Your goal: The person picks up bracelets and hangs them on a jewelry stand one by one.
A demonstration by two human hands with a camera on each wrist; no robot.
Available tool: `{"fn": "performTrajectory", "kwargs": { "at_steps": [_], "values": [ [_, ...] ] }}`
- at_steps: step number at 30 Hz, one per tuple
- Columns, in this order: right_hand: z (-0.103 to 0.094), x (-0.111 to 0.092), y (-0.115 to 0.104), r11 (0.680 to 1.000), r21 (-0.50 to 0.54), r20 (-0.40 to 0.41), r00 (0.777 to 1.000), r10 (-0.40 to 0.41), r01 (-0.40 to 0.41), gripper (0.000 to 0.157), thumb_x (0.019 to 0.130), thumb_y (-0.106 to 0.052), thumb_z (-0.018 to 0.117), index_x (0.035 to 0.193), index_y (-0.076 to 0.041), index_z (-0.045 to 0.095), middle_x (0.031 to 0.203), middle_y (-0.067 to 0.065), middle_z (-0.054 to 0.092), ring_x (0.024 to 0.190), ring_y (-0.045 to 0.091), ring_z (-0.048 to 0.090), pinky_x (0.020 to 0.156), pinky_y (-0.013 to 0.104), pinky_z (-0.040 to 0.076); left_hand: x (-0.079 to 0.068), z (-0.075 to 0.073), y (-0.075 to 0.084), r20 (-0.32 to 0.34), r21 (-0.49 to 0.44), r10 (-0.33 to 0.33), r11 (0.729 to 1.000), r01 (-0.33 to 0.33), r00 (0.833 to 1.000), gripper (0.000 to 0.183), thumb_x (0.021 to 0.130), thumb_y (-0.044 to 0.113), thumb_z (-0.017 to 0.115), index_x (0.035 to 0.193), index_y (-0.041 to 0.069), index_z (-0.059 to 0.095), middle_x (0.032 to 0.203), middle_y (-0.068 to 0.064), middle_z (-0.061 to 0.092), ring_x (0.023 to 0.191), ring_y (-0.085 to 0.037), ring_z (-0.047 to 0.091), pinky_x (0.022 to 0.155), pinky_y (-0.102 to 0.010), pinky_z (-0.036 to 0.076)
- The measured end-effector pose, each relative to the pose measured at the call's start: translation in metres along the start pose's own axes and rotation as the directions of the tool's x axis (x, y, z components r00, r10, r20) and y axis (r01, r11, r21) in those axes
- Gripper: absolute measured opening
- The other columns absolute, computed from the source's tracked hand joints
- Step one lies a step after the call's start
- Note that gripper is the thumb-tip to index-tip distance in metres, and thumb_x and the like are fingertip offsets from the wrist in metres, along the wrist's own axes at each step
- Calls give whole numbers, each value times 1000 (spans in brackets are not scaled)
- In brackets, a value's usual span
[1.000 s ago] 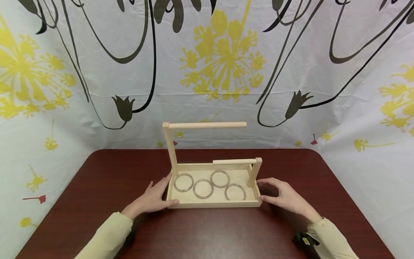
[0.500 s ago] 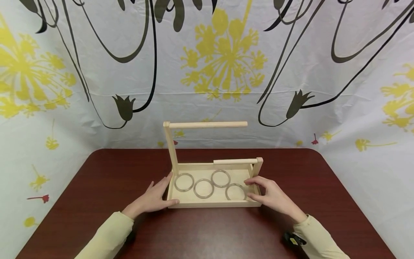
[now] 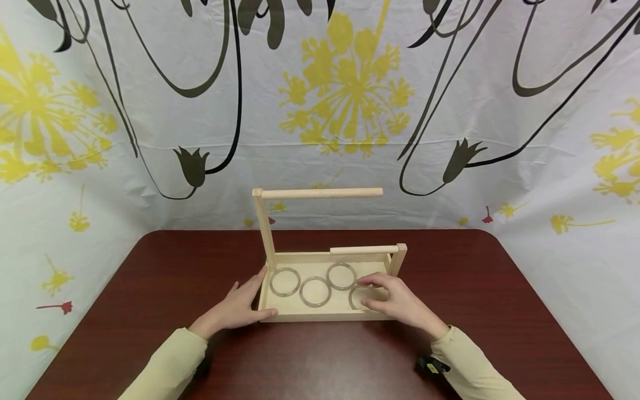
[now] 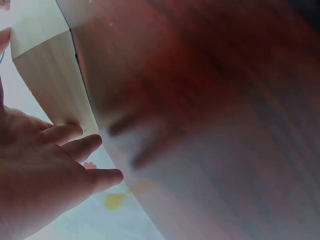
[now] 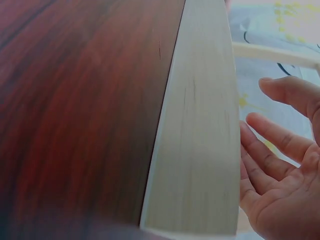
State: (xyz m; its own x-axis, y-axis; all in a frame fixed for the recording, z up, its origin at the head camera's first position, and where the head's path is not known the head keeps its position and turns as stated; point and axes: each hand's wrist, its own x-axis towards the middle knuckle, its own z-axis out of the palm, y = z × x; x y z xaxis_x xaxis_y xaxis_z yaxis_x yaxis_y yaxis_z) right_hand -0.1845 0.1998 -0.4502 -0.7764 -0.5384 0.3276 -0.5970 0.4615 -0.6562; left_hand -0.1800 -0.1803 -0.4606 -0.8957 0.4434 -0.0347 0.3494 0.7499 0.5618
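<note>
A shallow pale wooden tray (image 3: pixel 320 317) has several clear rings lying flat inside. The left ring (image 3: pixel 285 295), a middle ring (image 3: pixel 315 305) and a back ring (image 3: pixel 341 264) show whole. My left hand (image 3: pixel 235 305) rests on the tray's left end, thumb at the front corner, fingers extended along the side; the left wrist view shows them at the wood. Over the tray's right part is my right hand (image 3: pixel 395 300), thumb and fingers spread apart above the right ring (image 3: pixel 351 300), partly hiding it. In the right wrist view its fingers are behind the front wall (image 5: pixel 200 120), holding nothing.
At the tray's left end stands a tall post (image 3: pixel 265 228) with a horizontal bar (image 3: pixel 322 193) pointing right. A shorter post (image 3: pixel 398 258) at the right carries a rod (image 3: pixel 364 250) pointing left. The dark red table (image 3: pixel 320 361) ends at a patterned cloth (image 3: pixel 320 122).
My right hand has left the tray's right end and moved left, over the right ring. My left hand and the rings have stayed in place.
</note>
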Motion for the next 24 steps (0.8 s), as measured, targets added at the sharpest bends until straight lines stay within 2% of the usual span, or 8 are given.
{"fn": "performTrajectory", "kwargs": {
  "at_steps": [4, 9, 16, 24],
  "values": [
    [8, 6, -3, 1000, 10, 28, 999, -19, 18, 31, 84, -6, 73, 114, -1, 67, 108, 8, 68, 105, 21, 61, 90, 41, 48, 0, -1, 0, -4, 9, -4, 1000, 4, 1000, 104, 84, 50, 70, 154, -1, 12, 153, -20, 28, 138, -37, 29, 104, -69, 13],
    [18, 13, -9, 1000, 26, 48, 999, 2, -3, 34, 83, -6, 74, 115, 0, 66, 108, 10, 68, 105, 24, 61, 92, 44, 47, 0, -1, 2, 2, 13, -4, 1000, 4, 1000, 103, 85, 49, 70, 153, -2, 12, 153, -21, 27, 138, -38, 29, 105, -68, 12],
    [30, 23, -15, 1000, 25, 69, 998, 0, -2, 37, 83, -12, 75, 117, 0, 65, 111, 10, 68, 106, 26, 62, 92, 39, 47, 2, -4, 5, 2, 23, -2, 1000, 2, 1000, 105, 83, 50, 72, 152, -5, 15, 151, -23, 30, 137, -41, 29, 106, -67, 12],
    [43, 35, -17, 998, 65, 80, 997, -2, -3, 42, 81, -7, 75, 120, 5, 63, 112, 14, 66, 102, 29, 61, 89, 40, 49, 3, -6, 6, 12, 29, 0, 1000, 0, 1000, 106, 82, 49, 73, 151, -7, 15, 150, -25, 31, 137, -43, 29, 106, -67, 13]
  ]
}}
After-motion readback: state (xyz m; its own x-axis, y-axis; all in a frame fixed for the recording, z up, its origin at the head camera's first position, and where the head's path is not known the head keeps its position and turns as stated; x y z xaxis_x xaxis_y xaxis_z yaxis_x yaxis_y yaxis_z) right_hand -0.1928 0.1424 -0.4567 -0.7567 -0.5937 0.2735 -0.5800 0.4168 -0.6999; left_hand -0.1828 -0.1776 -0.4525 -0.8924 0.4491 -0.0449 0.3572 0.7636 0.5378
